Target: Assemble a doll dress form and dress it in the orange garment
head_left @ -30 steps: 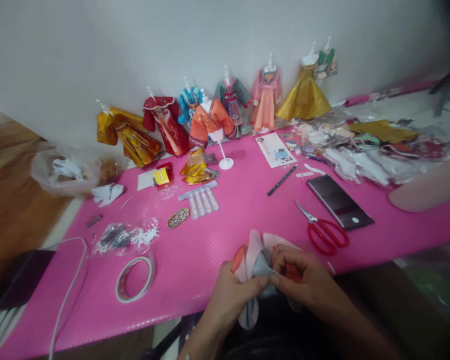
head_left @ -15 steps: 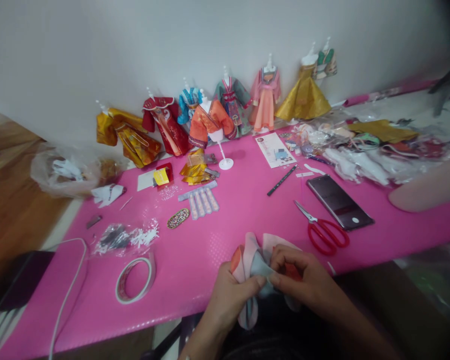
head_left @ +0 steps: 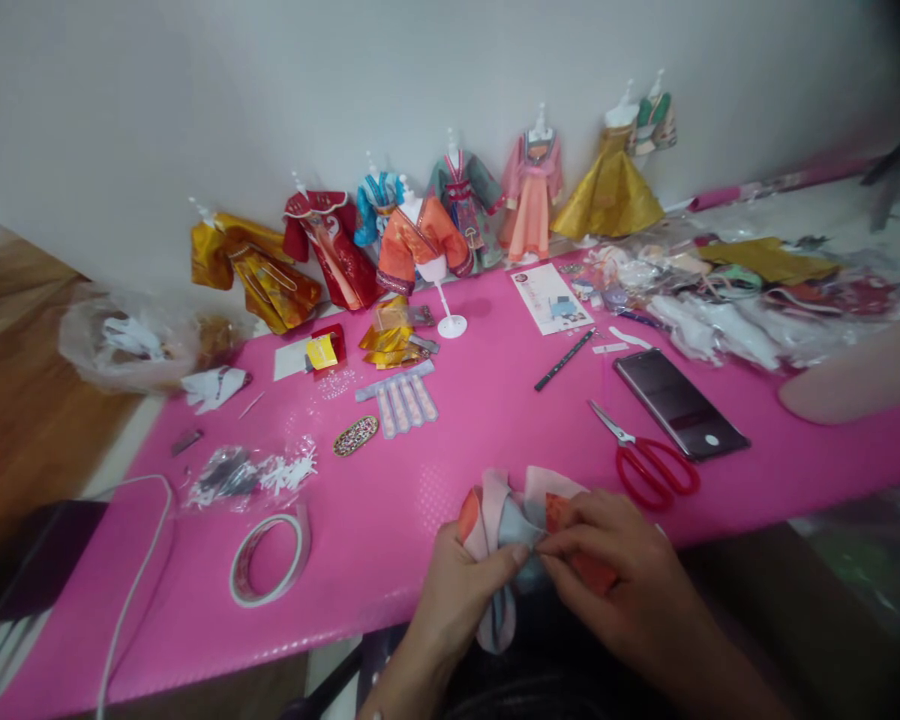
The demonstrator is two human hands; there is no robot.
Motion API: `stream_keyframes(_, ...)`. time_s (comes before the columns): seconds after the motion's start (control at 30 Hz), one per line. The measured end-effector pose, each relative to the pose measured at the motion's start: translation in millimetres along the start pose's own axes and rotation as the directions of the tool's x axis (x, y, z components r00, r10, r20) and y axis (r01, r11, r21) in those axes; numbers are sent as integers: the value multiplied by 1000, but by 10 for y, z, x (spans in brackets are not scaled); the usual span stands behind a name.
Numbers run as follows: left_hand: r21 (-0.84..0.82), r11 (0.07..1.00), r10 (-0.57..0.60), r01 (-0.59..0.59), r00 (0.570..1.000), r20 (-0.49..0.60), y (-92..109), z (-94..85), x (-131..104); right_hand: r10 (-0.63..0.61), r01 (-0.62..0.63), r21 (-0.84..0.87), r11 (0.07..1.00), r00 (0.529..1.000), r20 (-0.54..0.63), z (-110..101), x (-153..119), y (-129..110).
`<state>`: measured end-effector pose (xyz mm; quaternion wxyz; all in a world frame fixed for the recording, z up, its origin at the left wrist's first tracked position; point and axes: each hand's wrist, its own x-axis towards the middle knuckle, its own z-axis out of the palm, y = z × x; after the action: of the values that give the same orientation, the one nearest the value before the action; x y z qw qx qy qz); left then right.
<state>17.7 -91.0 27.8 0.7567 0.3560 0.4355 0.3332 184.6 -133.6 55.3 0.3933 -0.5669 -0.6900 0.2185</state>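
2 hands (head_left: 525, 575) grip pink-grey cloth (head_left: 521, 530); scissors (head_left: 641, 460) near.

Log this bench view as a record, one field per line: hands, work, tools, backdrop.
left hand: left hand grips cloth, thumb on top
right hand: right hand pinches at the same cloth, fingertips close to the left thumb; any needle too small to tell
cloth: pink, grey and orange, folded
right side: red-handled scissors beside phone
left side: tape roll lying flat
back: small outfits on stands, orange jacket among them
surface: pink table
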Motion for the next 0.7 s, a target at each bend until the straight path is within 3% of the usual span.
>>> stream_keyframes(0.37,130,991,-4,14,997,-74,31,32,-5,2,-2,-20,1000,1000,20,-2,-2,31)
stream_keyframes(0.7,157,987,43,-33,997,-61,18,56,20,17,-16,47,999,999,-30,12,-25,56)
